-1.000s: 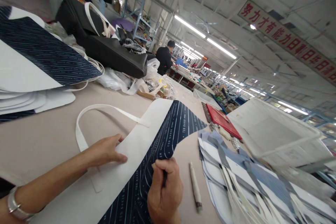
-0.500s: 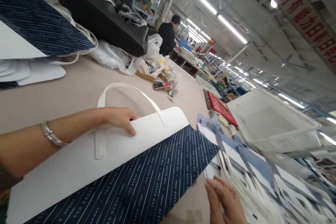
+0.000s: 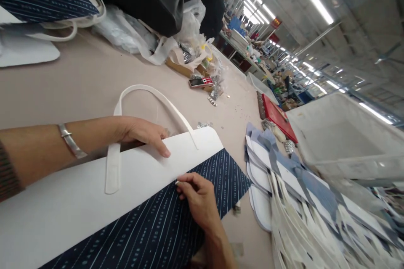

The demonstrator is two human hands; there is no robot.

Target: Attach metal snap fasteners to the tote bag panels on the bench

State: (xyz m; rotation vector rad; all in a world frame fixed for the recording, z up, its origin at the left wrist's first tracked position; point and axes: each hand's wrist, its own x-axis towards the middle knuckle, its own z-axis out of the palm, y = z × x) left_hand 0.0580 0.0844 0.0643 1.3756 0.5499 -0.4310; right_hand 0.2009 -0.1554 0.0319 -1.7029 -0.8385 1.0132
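A bag panel, white [image 3: 72, 180] above and navy printed fabric [image 3: 139, 227] below, lies slanted before me with a white strap handle [image 3: 148, 89] arching from its top edge. My left hand [image 3: 147, 134] grips that edge between the strap ends, thumb in front and fingers hidden behind. Against the seam where white meets navy, my right hand [image 3: 198, 197] has thumb and forefinger pinched together. A tiny white bit shows at their tips, too small to name. Small shiny pieces [image 3: 204, 125] lie on the table just beyond the panel.
Stacked panels with white straps [image 3: 293, 214] lie at right, near a white plastic bin [image 3: 341, 134] and a red folder [image 3: 277, 117]. A red phone [image 3: 201, 82], plastic bags [image 3: 126, 33] and a black bag [image 3: 142, 0] sit farther back. A person [image 3: 214, 8] stands beyond.
My right hand has moved left from beside the stacked panels onto the panel's seam, fingers now pinched. My left hand still holds the top edge. The view has shifted and tilted down slightly.
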